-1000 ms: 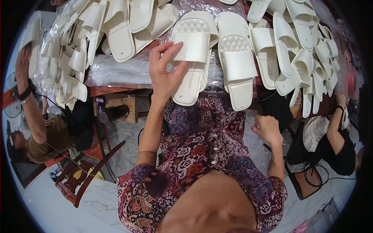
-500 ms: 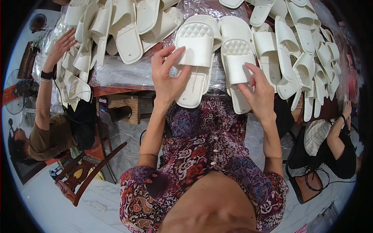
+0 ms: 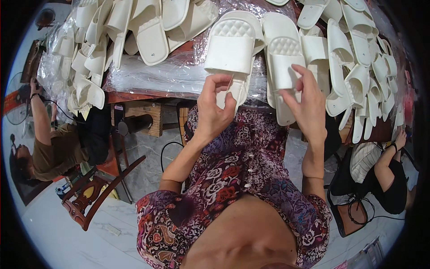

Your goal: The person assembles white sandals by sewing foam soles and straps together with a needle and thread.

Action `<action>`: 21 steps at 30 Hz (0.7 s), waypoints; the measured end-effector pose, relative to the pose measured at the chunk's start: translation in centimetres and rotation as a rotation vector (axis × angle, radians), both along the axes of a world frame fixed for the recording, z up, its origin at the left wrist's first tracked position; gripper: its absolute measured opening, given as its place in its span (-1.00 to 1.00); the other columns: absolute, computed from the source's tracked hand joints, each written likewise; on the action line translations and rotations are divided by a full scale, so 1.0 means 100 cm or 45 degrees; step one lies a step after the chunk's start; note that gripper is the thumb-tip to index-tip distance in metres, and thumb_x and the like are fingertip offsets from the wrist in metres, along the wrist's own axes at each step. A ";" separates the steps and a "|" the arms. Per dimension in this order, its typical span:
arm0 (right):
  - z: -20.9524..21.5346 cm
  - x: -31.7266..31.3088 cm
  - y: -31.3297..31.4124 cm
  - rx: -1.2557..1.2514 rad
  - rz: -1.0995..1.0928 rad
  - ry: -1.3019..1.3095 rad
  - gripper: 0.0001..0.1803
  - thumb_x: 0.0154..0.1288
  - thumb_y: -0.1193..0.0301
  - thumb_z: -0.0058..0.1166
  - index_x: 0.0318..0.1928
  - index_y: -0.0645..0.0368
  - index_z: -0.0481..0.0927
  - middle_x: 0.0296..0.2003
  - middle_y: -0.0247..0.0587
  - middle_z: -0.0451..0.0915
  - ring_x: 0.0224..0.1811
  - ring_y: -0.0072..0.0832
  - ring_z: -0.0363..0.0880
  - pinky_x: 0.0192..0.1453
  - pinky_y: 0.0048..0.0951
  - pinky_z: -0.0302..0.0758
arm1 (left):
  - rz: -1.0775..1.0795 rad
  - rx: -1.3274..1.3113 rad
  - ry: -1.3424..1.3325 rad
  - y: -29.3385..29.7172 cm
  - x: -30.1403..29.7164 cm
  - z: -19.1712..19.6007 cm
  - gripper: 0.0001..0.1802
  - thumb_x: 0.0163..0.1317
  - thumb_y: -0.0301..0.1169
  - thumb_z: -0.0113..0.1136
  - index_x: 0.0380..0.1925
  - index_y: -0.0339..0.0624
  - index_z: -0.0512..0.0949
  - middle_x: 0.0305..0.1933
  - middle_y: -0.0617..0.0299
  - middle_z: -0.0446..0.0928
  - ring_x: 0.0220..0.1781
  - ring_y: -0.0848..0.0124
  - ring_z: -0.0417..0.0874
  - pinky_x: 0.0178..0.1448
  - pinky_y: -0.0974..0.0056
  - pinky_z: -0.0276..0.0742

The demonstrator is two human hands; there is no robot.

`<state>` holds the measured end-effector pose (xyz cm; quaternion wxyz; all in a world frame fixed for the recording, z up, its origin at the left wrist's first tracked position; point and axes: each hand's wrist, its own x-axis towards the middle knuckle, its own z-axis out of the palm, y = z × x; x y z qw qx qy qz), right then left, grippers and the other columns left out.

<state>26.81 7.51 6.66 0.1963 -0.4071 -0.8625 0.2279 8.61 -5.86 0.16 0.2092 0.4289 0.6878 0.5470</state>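
Two side-by-side stacks of white open-toe slippers lie before me at the table's front edge. My left hand (image 3: pixel 217 101) is curled at the lower edge of the strap of the left slipper (image 3: pixel 229 54). A thin strand shows by its thumb and forefinger; what the fingers grip is not clear. Another slipper (image 3: pixel 237 14) lies under this one. My right hand (image 3: pixel 307 96) has its thumb below the strap of the right slipper (image 3: pixel 285 71) and its fingers at that strap's right side. Beneath it rests one more slipper (image 3: pixel 278 24).
Several loose white slippers (image 3: pixel 152 36) pile up at the left, and more slippers (image 3: pixel 354 40) at the right. Clear plastic wrap (image 3: pixel 165 76) covers the table between. One co-worker (image 3: pixel 62 148) sits left, another person's arm (image 3: pixel 389 161) is at the right. A wooden chair (image 3: pixel 85 201) stands lower left.
My left hand has come off the left slipper's strap and moved right and down to its lower edge. That slipper looks raised. The co-worker at left has drawn their hand back leftward.
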 end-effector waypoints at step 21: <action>-0.050 -0.018 -0.027 0.088 0.637 0.206 -0.86 0.19 0.41 0.30 -0.22 0.08 0.68 -0.48 -0.27 0.40 -0.54 -0.34 0.52 -0.48 -0.30 0.44 | -0.261 0.056 -1.162 0.015 0.003 0.020 -0.48 0.44 -0.34 -0.04 0.31 -0.35 0.18 0.13 0.01 0.47 0.17 0.34 0.53 0.28 0.26 0.41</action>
